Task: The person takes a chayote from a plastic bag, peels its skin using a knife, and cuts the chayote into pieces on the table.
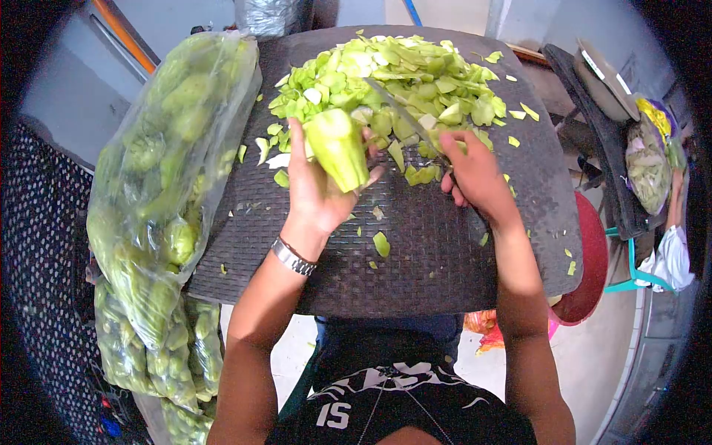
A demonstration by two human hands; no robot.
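A pale green chayote (337, 148) with cut faces is gripped in my left hand (313, 194), thumb on one side and fingers behind it. Closed around the handle of a knife (406, 115) is my right hand (476, 174). The blade points up and left, to the right of the chayote and apart from it. Behind both hands, a wide heap of green peelings and slices (415, 70) covers the far part of the dark woven-pattern table (423, 274). Loose scraps lie near my hands, among them a peel piece (381, 245).
A long clear plastic bag of chayotes (174, 148) lies along the table's left edge. More bagged chayotes (148, 341) sit below it. At the right stand a red tub (587, 259) and a dark side table (619, 178) bearing a basin (604, 81) and a bag of greens (647, 167).
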